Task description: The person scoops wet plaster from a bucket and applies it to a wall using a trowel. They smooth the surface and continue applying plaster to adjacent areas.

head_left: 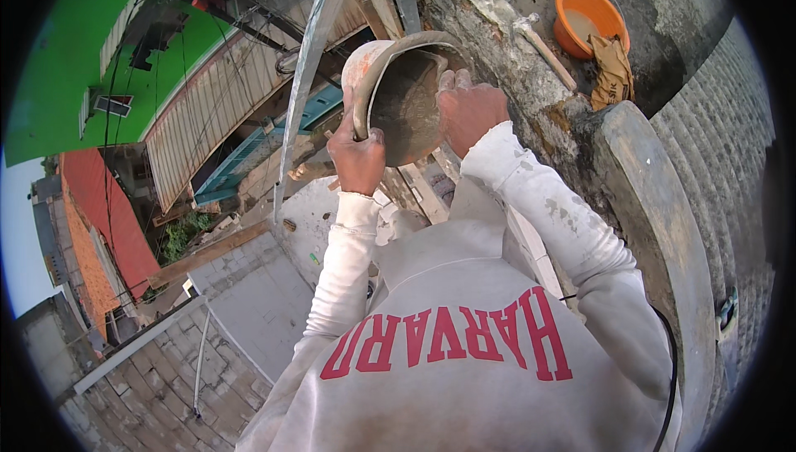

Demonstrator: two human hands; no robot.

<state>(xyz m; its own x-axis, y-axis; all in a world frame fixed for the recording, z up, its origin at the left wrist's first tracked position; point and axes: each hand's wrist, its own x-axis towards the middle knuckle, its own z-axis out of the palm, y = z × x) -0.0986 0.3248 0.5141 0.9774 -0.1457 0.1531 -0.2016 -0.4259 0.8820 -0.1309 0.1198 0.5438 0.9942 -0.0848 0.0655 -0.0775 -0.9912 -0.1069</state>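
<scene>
1. Item located: a residue-coated bucket [406, 108], raised ahead of the chest, tilted, its mouth facing the wearer, beside a rough wall [468, 4].
2. Left hand [358, 162]: pinches the near-left rim, thumb at the inner edge and fingers along the outside.
3. Right hand [473, 116]: fingers bent at the right side of the mouth. Whether they clasp the rim or press the inner wall, I cannot tell.
4. Handling, as judged: the left pinch appears to carry much of the load, so a fuller wrap of the fingers is advisable. The right hand is best used to steady the tilt. Grey residue likely makes the rim slick.
5. Hazard, as judged: roofs [157, 377] lie well below; the bucket is best kept over the wall side. A hammer [545, 52] rests on the wall top and is best left clear of the elbow.
6. Markings: large red capitals cross the pale sweatshirt [464, 402], inverted in this view. Dark print shows on a crumpled brown bag [612, 70] against an orange bucket [572, 4]. No lettering is discernible on the held bucket.
</scene>
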